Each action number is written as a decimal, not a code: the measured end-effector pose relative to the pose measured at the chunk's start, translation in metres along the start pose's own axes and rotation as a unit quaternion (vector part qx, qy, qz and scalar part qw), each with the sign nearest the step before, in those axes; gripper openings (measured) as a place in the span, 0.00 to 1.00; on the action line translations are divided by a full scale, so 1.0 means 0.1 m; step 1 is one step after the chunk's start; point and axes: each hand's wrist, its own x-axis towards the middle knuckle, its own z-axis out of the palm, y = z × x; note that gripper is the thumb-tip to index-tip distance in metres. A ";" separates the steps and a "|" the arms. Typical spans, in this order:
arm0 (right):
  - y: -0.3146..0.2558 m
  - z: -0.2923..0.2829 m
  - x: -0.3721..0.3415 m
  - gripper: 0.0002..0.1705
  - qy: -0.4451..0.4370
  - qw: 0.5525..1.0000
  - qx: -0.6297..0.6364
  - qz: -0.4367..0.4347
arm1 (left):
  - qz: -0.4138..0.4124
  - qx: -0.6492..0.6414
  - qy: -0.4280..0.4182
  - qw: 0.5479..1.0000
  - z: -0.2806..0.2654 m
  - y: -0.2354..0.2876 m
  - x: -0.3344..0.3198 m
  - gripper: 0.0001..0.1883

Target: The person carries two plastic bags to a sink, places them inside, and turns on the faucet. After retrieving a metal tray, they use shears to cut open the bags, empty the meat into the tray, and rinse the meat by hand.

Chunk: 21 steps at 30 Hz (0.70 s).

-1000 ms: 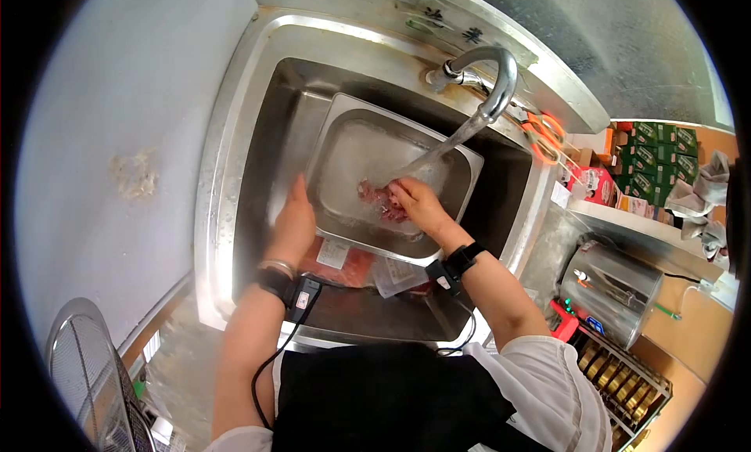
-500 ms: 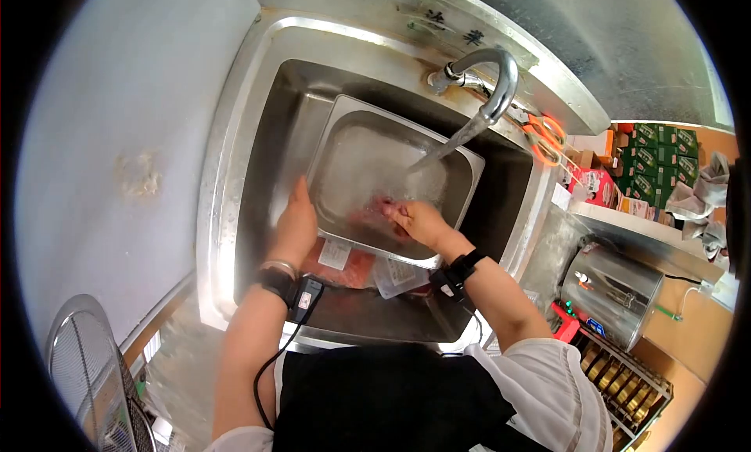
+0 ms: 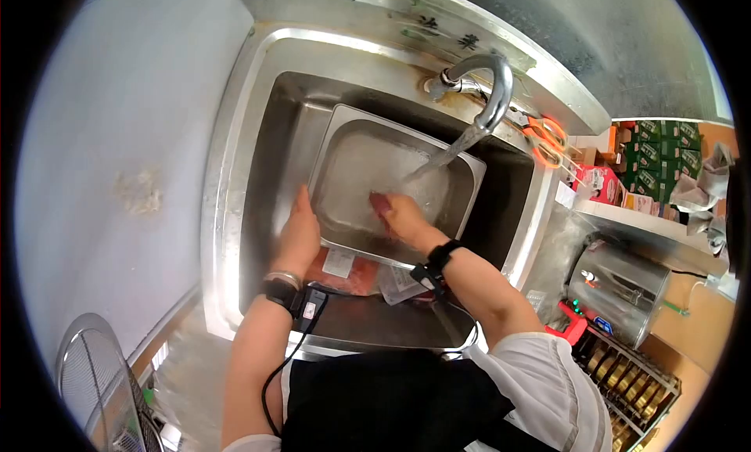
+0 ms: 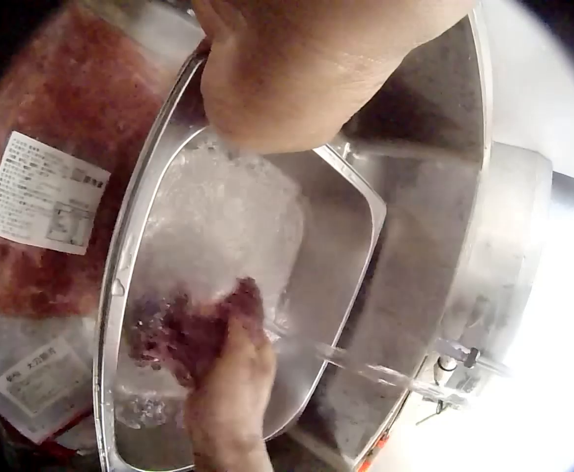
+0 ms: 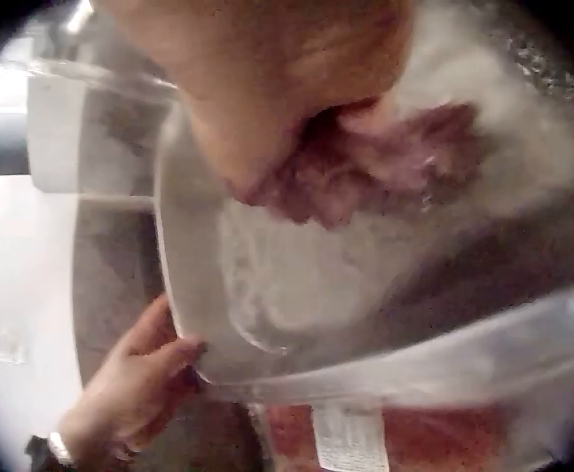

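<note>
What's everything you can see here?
Sink: one, silver, middle
Pan: one, silver, in the sink
Faucet: one, silver, behind the pan
Meat: one handful, dark red, in the pan
Red package: one, red, beside the pan
Clear package: one, whitish, next to the red package
Scissors: number unclear, orange, right of faucet
Boxes: several, green, right
Strainer: at least one, silver, lower left
Apron: one, black, bottom
Left hand: one, bare, at pan's edge
Right hand: one, bare, holding meat

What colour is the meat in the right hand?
Dark purplish red; the meat shows best in the left wrist view.
</note>
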 end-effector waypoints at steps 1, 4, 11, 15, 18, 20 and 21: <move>-0.02 -0.13 -0.04 0.15 -0.021 0.998 0.049 0.013 | 0.000 -0.003 0.005 1.000 0.03 -0.02 -0.02 0.30; -0.11 -0.50 -0.22 0.21 0.175 0.965 -0.134 -0.144 | -0.003 -0.019 -0.002 1.000 0.06 -0.06 0.00 0.30; 0.23 -0.08 -0.17 0.23 0.060 0.980 -0.189 -0.017 | 0.019 -0.025 0.018 0.999 0.05 -0.07 -0.01 0.30; 0.00 -0.22 -0.15 0.21 0.039 0.986 -0.154 -0.050 | 0.016 -0.018 0.010 1.000 0.07 -0.09 -0.01 0.30; -0.15 -0.48 -0.17 0.23 0.085 0.973 -0.166 -0.136 | 0.008 -0.015 -0.004 1.000 0.00 -0.03 -0.03 0.30; -0.18 -0.49 -0.21 0.26 0.183 0.951 -0.237 -0.077 | 0.006 -0.022 -0.007 1.000 0.00 0.00 -0.03 0.30; -0.21 -0.44 -0.25 0.27 0.204 0.940 -0.268 -0.049 | 0.008 -0.028 -0.005 1.000 0.00 -0.01 -0.03 0.30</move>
